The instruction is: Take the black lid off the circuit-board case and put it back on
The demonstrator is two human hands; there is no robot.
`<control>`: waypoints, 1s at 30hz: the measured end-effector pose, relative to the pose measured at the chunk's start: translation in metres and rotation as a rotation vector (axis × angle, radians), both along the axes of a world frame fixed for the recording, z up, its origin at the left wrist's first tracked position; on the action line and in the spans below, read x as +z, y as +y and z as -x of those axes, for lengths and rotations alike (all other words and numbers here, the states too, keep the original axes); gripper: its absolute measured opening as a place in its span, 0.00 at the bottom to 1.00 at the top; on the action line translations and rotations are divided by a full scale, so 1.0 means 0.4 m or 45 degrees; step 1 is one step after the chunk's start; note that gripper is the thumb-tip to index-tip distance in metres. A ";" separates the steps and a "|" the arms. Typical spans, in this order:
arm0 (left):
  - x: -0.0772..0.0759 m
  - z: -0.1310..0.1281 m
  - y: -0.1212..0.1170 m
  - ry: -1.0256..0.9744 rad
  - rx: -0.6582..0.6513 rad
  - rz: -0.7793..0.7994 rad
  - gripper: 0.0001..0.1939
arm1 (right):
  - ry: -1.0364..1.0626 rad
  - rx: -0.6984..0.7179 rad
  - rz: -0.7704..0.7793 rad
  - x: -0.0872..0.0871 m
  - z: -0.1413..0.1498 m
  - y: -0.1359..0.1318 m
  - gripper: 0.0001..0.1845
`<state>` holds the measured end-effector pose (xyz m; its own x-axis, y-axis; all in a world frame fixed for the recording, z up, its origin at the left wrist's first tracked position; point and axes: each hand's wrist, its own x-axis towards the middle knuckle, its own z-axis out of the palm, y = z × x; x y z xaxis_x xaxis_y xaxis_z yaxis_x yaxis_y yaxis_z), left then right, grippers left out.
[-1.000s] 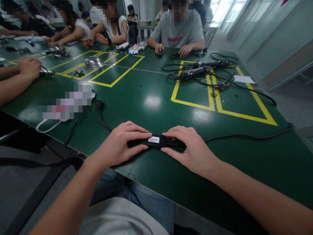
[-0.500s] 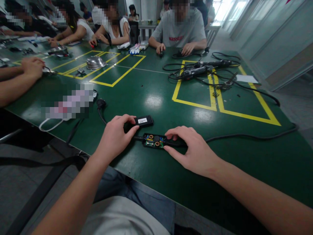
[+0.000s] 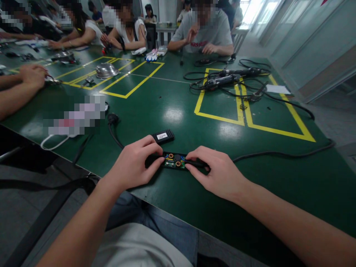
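An uncovered black case (image 3: 175,167) lies on the table in front of me, with a green circuit board (image 3: 172,160) and copper coils showing inside. My left hand (image 3: 139,161) pinches the black cable at the case's left end. At the right end my right hand (image 3: 213,168) has its thumb and fingers closed on the other black cable (image 3: 196,163). The case's black cover (image 3: 164,137), with a white label on top, rests on the table just beyond my left fingers. One cable runs left to a black plug (image 3: 113,118); the other cable (image 3: 280,153) trails off to the right.
Electric screwdrivers (image 3: 222,81) with tangled cords lie at the back right across yellow tape. A steel bowl (image 3: 107,71) stands at the back left. A blurred-out item (image 3: 78,116) is left of the plug. Co-workers sit around the green table (image 3: 155,118).
My left hand lifted the labelled cover off the case and laid it beyond. It then came back to the cable at the left end. My right hand stayed at the right end.
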<state>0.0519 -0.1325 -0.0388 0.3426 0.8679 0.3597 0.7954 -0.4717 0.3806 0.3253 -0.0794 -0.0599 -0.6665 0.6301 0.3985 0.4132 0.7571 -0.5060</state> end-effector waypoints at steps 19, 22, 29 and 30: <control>0.005 0.009 -0.001 -0.155 -0.086 -0.121 0.08 | 0.129 -0.003 -0.017 0.008 -0.001 -0.001 0.05; 0.006 0.009 0.002 -0.094 -0.091 -0.035 0.07 | 0.115 0.020 -0.009 0.003 -0.002 0.005 0.05; -0.002 0.002 0.022 -0.085 0.090 -0.123 0.11 | 0.069 0.016 -0.107 -0.001 -0.006 0.014 0.06; -0.007 0.003 0.030 -0.090 0.159 -0.105 0.13 | 0.071 0.017 -0.121 -0.003 -0.005 0.013 0.06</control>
